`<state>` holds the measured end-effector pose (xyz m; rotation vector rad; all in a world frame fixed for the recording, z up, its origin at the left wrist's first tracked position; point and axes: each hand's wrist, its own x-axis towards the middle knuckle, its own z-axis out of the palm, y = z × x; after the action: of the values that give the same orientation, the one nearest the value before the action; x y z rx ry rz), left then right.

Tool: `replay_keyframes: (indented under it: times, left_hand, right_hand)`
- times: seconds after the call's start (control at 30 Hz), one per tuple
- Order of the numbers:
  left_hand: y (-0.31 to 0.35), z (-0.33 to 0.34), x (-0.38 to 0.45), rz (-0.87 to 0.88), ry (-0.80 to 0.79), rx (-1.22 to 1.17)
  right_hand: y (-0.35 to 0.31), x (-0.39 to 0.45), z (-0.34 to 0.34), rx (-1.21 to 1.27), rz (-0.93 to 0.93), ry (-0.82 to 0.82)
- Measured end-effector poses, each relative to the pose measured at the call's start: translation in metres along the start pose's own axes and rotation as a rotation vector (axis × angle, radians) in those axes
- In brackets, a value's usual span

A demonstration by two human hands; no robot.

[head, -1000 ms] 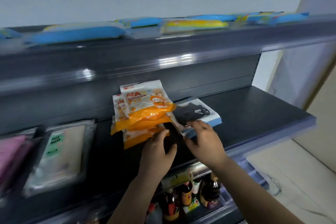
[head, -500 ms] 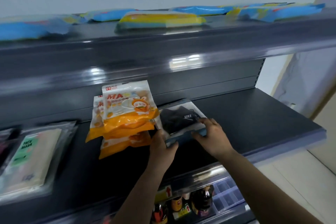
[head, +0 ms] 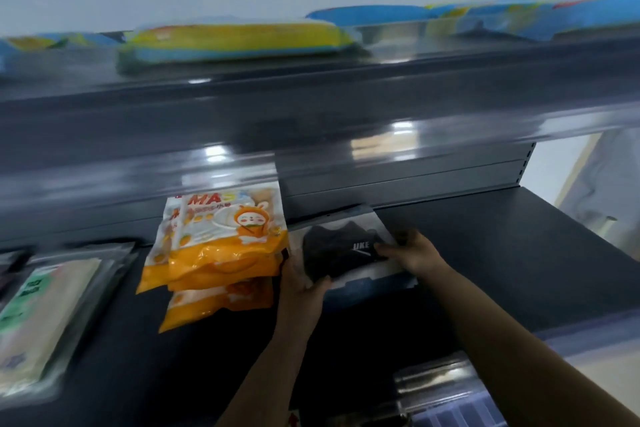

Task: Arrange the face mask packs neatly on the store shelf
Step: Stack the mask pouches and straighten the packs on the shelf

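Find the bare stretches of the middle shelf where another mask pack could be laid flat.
Bare shelf lies right of the black mask pack, out to the shelf's end. A narrower dark strip separates the orange packs from the clear packs. The centre is crowded: both hands grip the black pack beside the orange stack.

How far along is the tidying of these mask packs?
Partly done. The orange packs lie in a loose, uneven stack. Both hands, left and right, hold the black mask pack beside them. The green pack at the left looks askew and is left to do.
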<state>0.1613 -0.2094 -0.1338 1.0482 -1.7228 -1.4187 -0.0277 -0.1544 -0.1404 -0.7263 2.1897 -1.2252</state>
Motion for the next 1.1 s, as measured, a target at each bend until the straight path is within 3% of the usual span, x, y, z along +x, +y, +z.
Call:
replay_keyframes:
  times: [0.13, 0.33, 0.47, 0.53, 0.67, 0.8, 1.1]
  left_hand:
    - [-0.006, 0.008, 0.002, -0.070, 0.050, 0.025]
    - [-0.009, 0.022, -0.004, -0.162, 0.068, -0.011]
    - [-0.001, 0.029, -0.008, -0.182, 0.124, -0.167]
    - [0.005, 0.033, -0.011, -0.184, 0.072, -0.264]
    - [0.019, 0.046, -0.026, 0.056, 0.058, -0.199]
    - [0.026, 0.060, -0.033, 0.264, 0.073, -0.087]
    - [0.018, 0.074, -0.057, 0.328, 0.088, -0.153]
  right_hand:
    - [0.004, 0.007, -0.016, 0.285, 0.057, -0.097]
    - [0.013, -0.006, -0.037, 0.316, -0.046, -0.266]
    - [0.024, -0.019, -0.055, 0.416, -0.186, -0.270]
    - [0.026, -0.026, -0.065, 0.464, -0.254, -0.304]
    - [0.027, -0.036, -0.088, 0.468, -0.355, -0.367]
    - [0.021, -0.042, -0.098, 0.439, -0.430, -0.223]
    - [0.053, -0.064, -0.096, 0.335, -0.494, -0.141]
